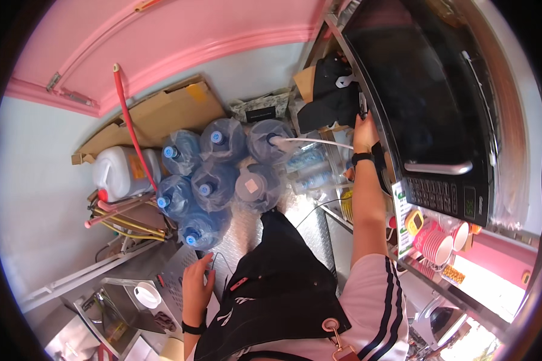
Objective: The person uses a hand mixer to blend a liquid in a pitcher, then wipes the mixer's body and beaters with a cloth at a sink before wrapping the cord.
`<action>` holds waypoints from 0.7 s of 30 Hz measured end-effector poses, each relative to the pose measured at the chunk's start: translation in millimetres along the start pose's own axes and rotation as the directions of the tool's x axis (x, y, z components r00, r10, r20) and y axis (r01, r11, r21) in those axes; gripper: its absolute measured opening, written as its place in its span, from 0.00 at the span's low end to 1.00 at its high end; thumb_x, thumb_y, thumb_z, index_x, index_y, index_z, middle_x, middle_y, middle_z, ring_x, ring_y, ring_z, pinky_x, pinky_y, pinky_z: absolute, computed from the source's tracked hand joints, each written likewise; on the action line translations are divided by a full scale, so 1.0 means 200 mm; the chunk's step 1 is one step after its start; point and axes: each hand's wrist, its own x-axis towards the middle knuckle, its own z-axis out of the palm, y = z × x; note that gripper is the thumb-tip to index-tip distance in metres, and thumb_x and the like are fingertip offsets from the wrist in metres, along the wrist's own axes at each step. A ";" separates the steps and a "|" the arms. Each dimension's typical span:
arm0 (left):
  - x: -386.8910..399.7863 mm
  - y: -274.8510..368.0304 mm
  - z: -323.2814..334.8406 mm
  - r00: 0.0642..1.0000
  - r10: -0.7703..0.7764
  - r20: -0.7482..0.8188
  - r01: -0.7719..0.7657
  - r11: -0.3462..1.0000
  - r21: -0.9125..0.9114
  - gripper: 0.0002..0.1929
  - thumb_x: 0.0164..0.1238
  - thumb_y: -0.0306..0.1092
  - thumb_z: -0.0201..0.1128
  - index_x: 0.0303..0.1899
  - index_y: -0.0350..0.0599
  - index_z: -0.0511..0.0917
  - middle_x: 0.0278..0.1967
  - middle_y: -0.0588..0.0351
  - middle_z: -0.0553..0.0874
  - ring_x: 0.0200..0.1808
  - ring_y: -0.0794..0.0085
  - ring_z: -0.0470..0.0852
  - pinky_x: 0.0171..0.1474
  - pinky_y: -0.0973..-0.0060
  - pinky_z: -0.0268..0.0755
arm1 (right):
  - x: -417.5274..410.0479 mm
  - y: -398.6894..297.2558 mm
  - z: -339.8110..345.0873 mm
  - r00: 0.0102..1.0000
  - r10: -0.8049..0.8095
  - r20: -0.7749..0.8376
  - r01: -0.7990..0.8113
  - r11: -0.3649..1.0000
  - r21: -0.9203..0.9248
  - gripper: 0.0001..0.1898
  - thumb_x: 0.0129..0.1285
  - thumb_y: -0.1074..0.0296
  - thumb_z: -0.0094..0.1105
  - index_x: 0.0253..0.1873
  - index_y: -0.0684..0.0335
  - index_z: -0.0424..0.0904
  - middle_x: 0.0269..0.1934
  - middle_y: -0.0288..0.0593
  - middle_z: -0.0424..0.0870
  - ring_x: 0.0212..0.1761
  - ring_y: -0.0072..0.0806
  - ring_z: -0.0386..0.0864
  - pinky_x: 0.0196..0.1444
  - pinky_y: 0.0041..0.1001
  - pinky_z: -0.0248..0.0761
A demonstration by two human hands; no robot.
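My right hand (366,133) reaches under the black microwave oven (415,108), into the shelf beside a black cloth item (327,97). The fingertips are hidden by the shelf edge, so I cannot tell whether they grip anything. Below on the left, my left hand (198,277) hangs with thumb apart from the fingers and holds nothing. It is near the stainless sink unit. Several large blue water bottles (213,187) wrapped in plastic film stand on the floor ahead. From the neck of one bottle (271,140) a white tube (318,141) runs toward the shelf.
A white jerrycan (122,173) and flattened cardboard (162,117) lean by the left wall, with a red pole (128,122). Packs of small bottles (309,167) sit on a lower shelf. A sink (133,311) is at lower left; stacked paper cups (433,246) are at right.
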 end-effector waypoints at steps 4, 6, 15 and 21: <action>0.03 0.06 0.04 0.995 -0.084 0.061 0.084 0.996 0.002 0.22 0.57 0.23 0.62 0.56 0.47 0.75 0.44 0.54 0.84 0.41 0.62 0.79 0.49 0.66 0.67 | 0.09 0.04 0.12 0.995 0.000 0.105 0.002 1.000 -0.025 0.26 0.61 0.66 0.59 0.64 0.62 0.67 0.55 0.59 0.76 0.55 0.52 0.76 0.53 0.42 0.72; 0.04 0.07 0.07 0.991 -0.116 0.068 0.117 0.993 -0.003 0.22 0.57 0.23 0.61 0.56 0.47 0.75 0.44 0.55 0.84 0.41 0.62 0.80 0.50 0.67 0.67 | 0.12 0.04 0.16 0.978 0.070 0.197 -0.064 0.997 -0.037 0.27 0.62 0.67 0.59 0.65 0.61 0.65 0.55 0.59 0.77 0.54 0.52 0.76 0.52 0.43 0.72; -0.04 0.13 0.11 0.963 -0.268 0.007 0.267 0.959 -0.092 0.23 0.58 0.25 0.62 0.57 0.47 0.74 0.42 0.54 0.83 0.44 0.60 0.80 0.50 0.66 0.68 | 0.07 -0.03 0.14 0.987 -0.048 0.152 0.059 0.995 -0.074 0.31 0.56 0.64 0.60 0.66 0.62 0.64 0.56 0.54 0.76 0.53 0.49 0.78 0.54 0.42 0.73; -0.17 -0.05 0.18 0.987 -0.158 -0.037 0.157 0.987 -0.025 0.20 0.64 0.33 0.59 0.58 0.51 0.72 0.42 0.53 0.84 0.45 0.58 0.81 0.50 0.63 0.69 | 0.10 0.18 0.04 0.900 -0.416 -0.131 0.350 0.869 -0.351 0.31 0.57 0.60 0.57 0.67 0.54 0.64 0.45 0.47 0.82 0.42 0.41 0.83 0.41 0.38 0.77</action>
